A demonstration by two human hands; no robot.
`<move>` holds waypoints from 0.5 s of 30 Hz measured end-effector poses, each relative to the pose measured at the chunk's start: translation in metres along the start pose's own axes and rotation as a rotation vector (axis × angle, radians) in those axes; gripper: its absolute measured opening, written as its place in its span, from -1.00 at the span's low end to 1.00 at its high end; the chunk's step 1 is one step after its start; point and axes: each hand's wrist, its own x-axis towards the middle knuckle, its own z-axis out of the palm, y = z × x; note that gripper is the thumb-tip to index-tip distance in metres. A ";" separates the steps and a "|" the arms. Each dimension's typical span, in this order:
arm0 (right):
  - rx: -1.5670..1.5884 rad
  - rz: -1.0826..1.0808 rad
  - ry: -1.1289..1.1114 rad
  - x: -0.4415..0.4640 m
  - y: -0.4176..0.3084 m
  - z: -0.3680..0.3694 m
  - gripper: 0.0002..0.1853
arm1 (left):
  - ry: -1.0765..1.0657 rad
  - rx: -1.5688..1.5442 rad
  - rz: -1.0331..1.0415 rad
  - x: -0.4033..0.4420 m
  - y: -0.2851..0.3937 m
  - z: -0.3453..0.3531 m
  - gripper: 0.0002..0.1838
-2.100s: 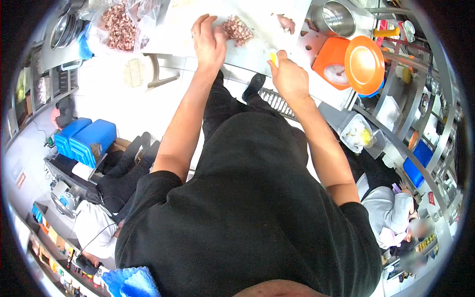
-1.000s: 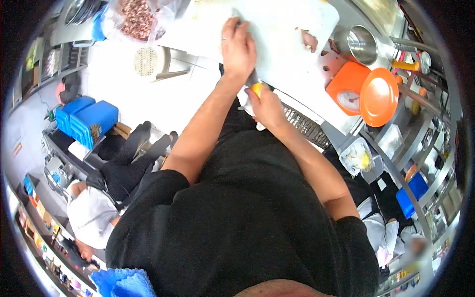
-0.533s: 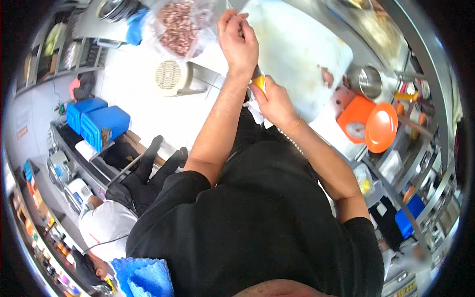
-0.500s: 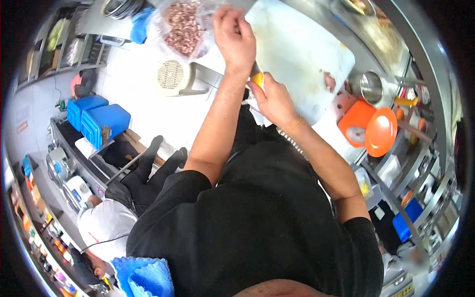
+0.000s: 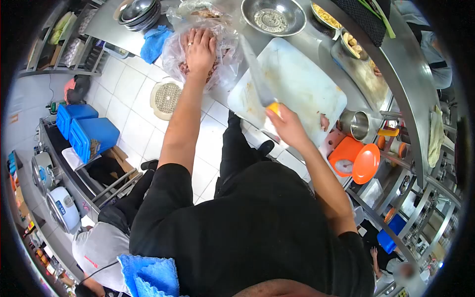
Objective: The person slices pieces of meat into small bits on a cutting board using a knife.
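Note:
My left hand (image 5: 200, 53) lies on chopped pinkish meat (image 5: 210, 74) in a clear plastic bag (image 5: 170, 53), fingers stretched out; the fingertips are partly lost among the meat and plastic. A knife (image 5: 258, 79) with a yellow-and-white handle is gripped in my right hand (image 5: 288, 126). Its long blade, slightly blurred, points up and away across the left part of the white cutting board (image 5: 297, 79). On the board's near right corner rests a small piece of meat (image 5: 324, 122), apart from the knife.
A steel bowl (image 5: 292, 17) stands behind the board. Right of it are a steel pot (image 5: 357, 124) and an orange scale (image 5: 343, 153) with its pan. A blue cloth (image 5: 155, 44) and stacked bowls (image 5: 138, 12) sit left. Another person (image 5: 101, 255) is at lower left.
My left hand has moved left and down from near the knife onto the bagged meat. My right hand, still gripping the knife, has shifted right and down, bringing the blade into fuller view.

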 end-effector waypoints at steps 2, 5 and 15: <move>-0.076 -0.121 0.125 -0.024 0.037 -0.015 -0.58 | -0.088 0.028 -0.005 0.002 0.000 -0.008 -0.52; -0.130 -0.014 0.207 -0.063 0.060 -0.045 -0.60 | -0.081 0.045 0.001 0.002 -0.003 -0.003 -0.50; -0.217 0.280 0.582 -0.191 0.152 -0.085 -0.61 | 0.186 -0.369 0.064 -0.018 0.144 -0.087 -0.66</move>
